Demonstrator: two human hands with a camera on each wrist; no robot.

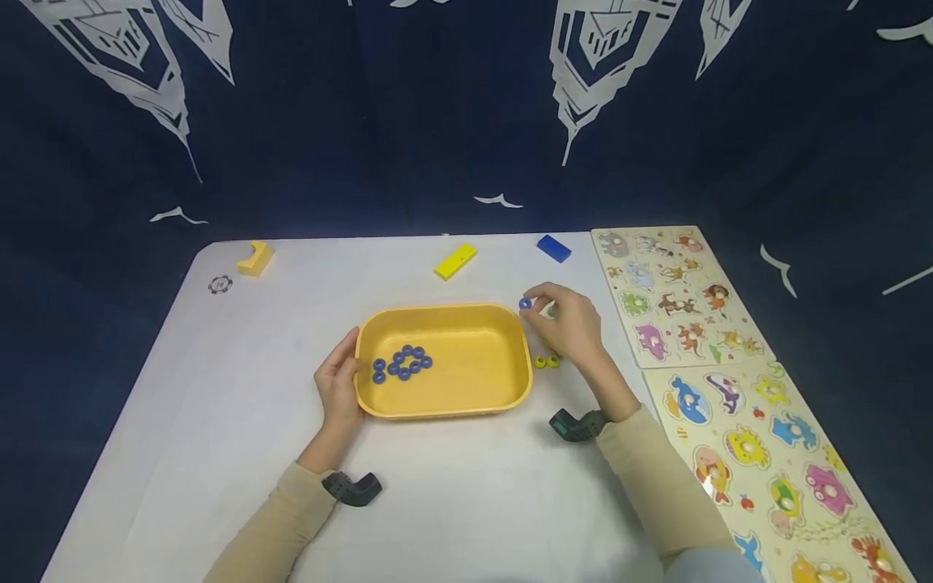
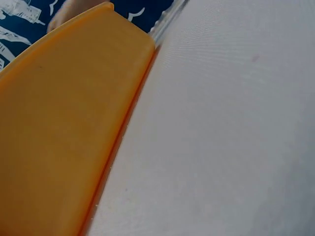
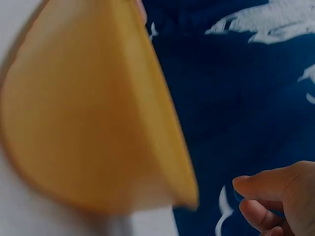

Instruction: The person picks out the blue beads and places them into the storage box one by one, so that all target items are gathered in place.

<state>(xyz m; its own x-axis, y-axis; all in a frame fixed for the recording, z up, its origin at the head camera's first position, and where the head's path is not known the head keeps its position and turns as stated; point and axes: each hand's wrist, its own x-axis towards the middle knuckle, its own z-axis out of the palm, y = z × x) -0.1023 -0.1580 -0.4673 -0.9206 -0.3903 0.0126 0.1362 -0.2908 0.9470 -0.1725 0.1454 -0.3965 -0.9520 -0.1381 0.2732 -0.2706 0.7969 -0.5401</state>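
Note:
A yellow tray [image 1: 466, 389] sits on the table in the head view, with several small blue ring beads [image 1: 404, 373] inside its left half. My left hand [image 1: 338, 385] holds the tray's left end. Beyond the tray's right end, my right hand [image 1: 568, 324] pinches one blue ring bead [image 1: 525, 303] between thumb and fingertips. Two yellow-green beads [image 1: 540, 362] lie just below that hand, beside the tray. The tray's outer wall [image 2: 64, 118] fills much of the left wrist view. In the right wrist view, the pinching fingers [image 3: 266, 187] appear at lower right.
Along the table's far side lie a yellow block [image 1: 456, 261], a blue block [image 1: 554, 248] and a notched pale-yellow block [image 1: 255, 259]. A round black-and-white token [image 1: 220, 284] is at far left. Two animal puzzle boards [image 1: 700, 344] line the right edge. A dark patterned cloth [image 1: 408, 121] hangs behind.

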